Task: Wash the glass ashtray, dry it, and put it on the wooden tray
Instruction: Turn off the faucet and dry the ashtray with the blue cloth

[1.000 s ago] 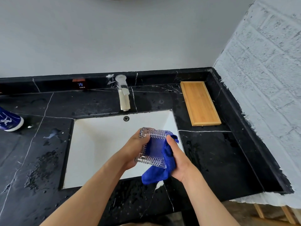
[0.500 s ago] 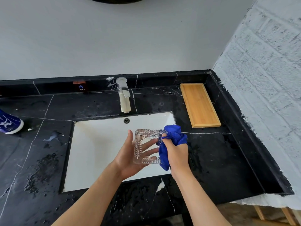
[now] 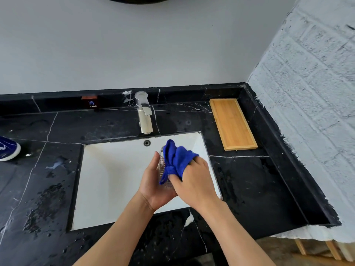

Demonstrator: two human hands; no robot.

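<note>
1. Clear ribbed glass is seen only in a narrow strip: the glass ashtray (image 3: 162, 166) is held on edge above the right half of the sink (image 3: 115, 179), most of it hidden behind a blue cloth (image 3: 175, 160).
2. The ashtray is cupped from the left and below by the left hand (image 3: 153, 189), fingers curled and closed around it.
3. The cloth is pressed against the ashtray's right face by the right hand (image 3: 194, 181), whose fingers are clamped together on the fabric.
4. The step in hand is judged to be drying; washing appears finished, as no water is seen running from the faucet (image 3: 144, 114).
5. The wooden tray (image 3: 232, 123) lies bare at the back right corner of the countertop (image 3: 249, 185), its long axis running from the back edge towards the front edge.
6. From the grip, the tray is found to the right and further back, well apart from the ashtray, with a dark wet-looking strip of countertop between.
7. The right hand is the nearer to the tray, but it is occupied by the cloth; a transfer is judged to require either a handover or a reach across by the left hand.
8. A slip of wet glass over the sink is considered the main risk.
</note>
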